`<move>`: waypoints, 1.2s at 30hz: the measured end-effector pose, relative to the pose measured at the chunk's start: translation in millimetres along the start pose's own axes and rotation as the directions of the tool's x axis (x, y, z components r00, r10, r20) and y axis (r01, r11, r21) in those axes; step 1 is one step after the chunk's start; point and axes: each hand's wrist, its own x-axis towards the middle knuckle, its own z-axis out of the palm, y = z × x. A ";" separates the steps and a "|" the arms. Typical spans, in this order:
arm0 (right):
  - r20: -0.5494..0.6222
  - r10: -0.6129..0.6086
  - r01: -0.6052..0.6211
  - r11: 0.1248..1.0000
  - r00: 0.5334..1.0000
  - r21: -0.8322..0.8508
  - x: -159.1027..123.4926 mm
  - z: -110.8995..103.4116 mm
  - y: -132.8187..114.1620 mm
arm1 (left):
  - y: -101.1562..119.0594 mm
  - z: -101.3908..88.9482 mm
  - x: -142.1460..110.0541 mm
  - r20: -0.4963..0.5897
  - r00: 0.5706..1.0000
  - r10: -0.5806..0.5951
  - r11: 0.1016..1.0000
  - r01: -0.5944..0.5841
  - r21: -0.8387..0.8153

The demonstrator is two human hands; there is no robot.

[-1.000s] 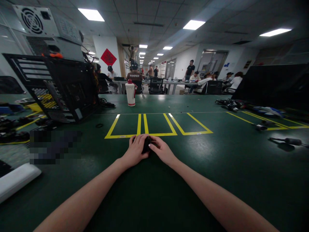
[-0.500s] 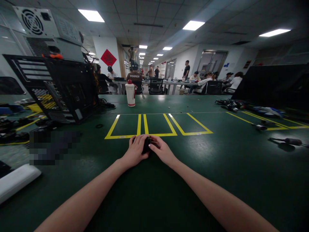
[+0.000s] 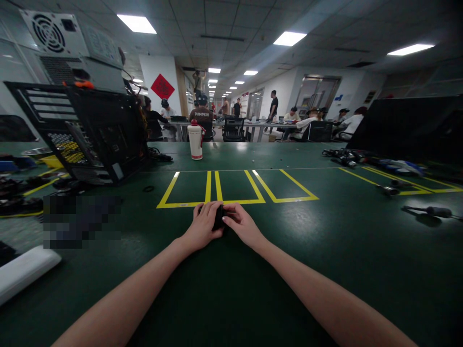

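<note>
The white cup [image 3: 196, 142] with a red top stands upright on the green surface [image 3: 231, 289] and serves as the landmark. Nearer than the cup and slightly to its right, a small black object [image 3: 218, 218] is between the two hands, mostly hidden by them. The left hand [image 3: 207, 222] is clamped over it, fingers across the top and thumb at the near side. The right hand [image 3: 241, 224] closes on its right end with thumb and fingertips. The hands are very near each other; whether they touch behind the object cannot be told.

Between the cup and the hands lie yellow tape outlines [image 3: 208, 188], extending to the cup's right. Left of the cup stands a tilted black computer case [image 3: 108, 137], with a metal power supply [image 3: 54, 31] above it. Dark cables [image 3: 159, 155] lie just left of the cup, and a black ring [image 3: 148, 189] lies nearer and to its left. A white object [image 3: 27, 272] is far nearer and left. Well right of the cup are a dark tool [image 3: 434, 211] and a blue-and-white item [image 3: 403, 166]. Beyond the cup, a person in a brown shirt [image 3: 201, 115] sits, and a person in dark clothes [image 3: 274, 106] stands farther right.
</note>
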 end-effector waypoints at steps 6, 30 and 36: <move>0.005 0.033 -0.033 0.998 0.999 -0.053 0.3 -0.1 0.6 | 0.6 -1.6 -0.1 0.011 1.000 -0.002 1.000 0.002 -0.012; 0.018 0.015 -0.015 0.999 1.000 0.050 -1.2 0.6 -2.4 | 1.5 -2.1 -0.4 0.017 1.000 -0.010 1.000 0.010 -0.012; -0.006 0.018 -0.018 1.000 1.000 0.008 1.5 0.0 0.9 | 3.4 -4.3 -0.7 0.022 1.000 -0.014 1.000 0.014 -0.015</move>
